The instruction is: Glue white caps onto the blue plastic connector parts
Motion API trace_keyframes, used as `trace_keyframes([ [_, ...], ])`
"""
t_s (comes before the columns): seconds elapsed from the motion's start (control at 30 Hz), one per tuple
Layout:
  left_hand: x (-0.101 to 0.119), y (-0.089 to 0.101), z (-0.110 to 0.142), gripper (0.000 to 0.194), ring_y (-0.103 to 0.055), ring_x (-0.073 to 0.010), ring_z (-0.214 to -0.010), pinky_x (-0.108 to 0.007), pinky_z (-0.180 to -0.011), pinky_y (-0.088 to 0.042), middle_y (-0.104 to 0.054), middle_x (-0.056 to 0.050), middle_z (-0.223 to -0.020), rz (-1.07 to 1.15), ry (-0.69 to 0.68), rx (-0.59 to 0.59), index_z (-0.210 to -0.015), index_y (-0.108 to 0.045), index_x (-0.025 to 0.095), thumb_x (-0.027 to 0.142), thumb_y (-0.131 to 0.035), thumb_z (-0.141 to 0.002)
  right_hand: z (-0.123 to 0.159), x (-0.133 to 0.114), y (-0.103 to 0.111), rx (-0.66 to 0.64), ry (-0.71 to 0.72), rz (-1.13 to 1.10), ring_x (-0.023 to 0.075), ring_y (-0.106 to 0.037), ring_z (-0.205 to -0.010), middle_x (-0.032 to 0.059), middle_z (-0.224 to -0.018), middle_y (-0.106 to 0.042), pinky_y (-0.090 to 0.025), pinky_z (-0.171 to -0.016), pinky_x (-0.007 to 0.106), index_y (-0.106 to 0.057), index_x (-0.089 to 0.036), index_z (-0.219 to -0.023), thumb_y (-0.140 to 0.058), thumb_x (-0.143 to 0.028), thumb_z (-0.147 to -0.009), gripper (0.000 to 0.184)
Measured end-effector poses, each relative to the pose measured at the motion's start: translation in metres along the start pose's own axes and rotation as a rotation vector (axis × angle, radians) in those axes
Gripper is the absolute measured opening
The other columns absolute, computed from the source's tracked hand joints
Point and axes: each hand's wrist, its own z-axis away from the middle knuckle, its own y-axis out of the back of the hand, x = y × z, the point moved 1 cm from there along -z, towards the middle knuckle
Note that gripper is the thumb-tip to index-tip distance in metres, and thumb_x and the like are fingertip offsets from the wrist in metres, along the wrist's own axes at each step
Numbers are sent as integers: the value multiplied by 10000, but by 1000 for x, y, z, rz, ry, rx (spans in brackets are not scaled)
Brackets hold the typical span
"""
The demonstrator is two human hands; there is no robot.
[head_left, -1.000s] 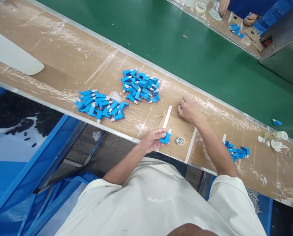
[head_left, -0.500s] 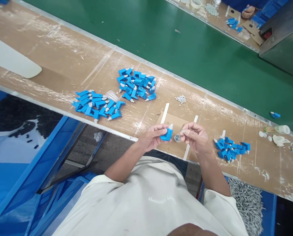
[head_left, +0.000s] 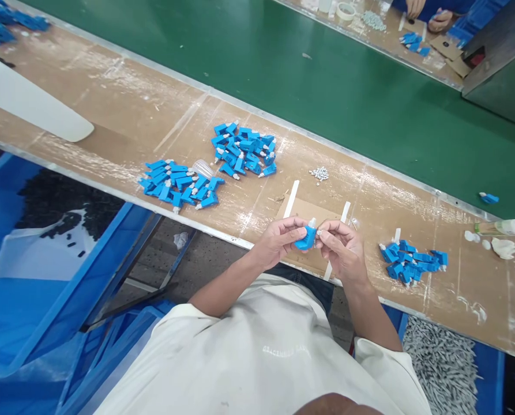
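Note:
My left hand (head_left: pixel 282 237) is closed around a blue plastic part (head_left: pixel 305 237) with a white tip (head_left: pixel 312 222) pointing up. Right beside it, my right hand (head_left: pixel 340 241) pinches a small whitish piece (head_left: pixel 319 233) against or very near the part's side; whether they touch is hard to see. Both hands are over a cardboard sheet (head_left: pixel 314 211) held down with white tape strips (head_left: pixel 290 199). Just beyond lies a little pile of small grey-white pieces (head_left: pixel 320 173). Similar blue parts are heaped to the left (head_left: pixel 183 184), farther back (head_left: pixel 245 148) and to the right (head_left: pixel 413 262).
A green belt (head_left: pixel 283 75) runs behind the brown bench. A white panel (head_left: pixel 32 98) juts in from the left. Below the bench, a blue bin of grey pieces (head_left: pixel 441 357) is at right and one with black pieces (head_left: pixel 62 213) at left. Another person's hands (head_left: pixel 439 21) are across the belt.
My hands have come together, bringing the small piece up to the side of the blue part. The clear round object seen between them before is no longer visible there. The view has shifted slightly.

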Motion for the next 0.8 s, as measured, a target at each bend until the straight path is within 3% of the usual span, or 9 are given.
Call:
trace_keyframes([
  [0.4, -1, 0, 2, 500, -648, -119, -670, -221, -598, -539, -697, -7, -771, -18, -11, 21, -927, -720, 134, 471, -965, -651, 7, 6, -7, 75, 53, 50, 106, -532, -516, -6, -650, -634, -456, -406, 216, -728, -199, -815, -850, -533, -769, 359],
  [0.6, -10, 5, 0, 493, -639, -115, -697, -225, -655, -521, -722, -24, -803, -114, -166, 105, -929, -747, 146, 519, -947, -674, 10, 4, -13, 153, 142, 171, 107, -556, -544, -4, -702, -631, -508, -442, 224, -729, -202, -824, -815, -499, -821, 309],
  [0.8, -13, 10, -2, 479, -654, -137, -703, -248, -649, -517, -737, -44, -801, -254, -302, 90, -941, -755, 151, 558, -899, -734, 7, 5, -10, 142, 102, 144, 97, -556, -543, 9, -744, -674, -527, -456, 226, -744, -191, -800, -855, -488, -780, 318],
])
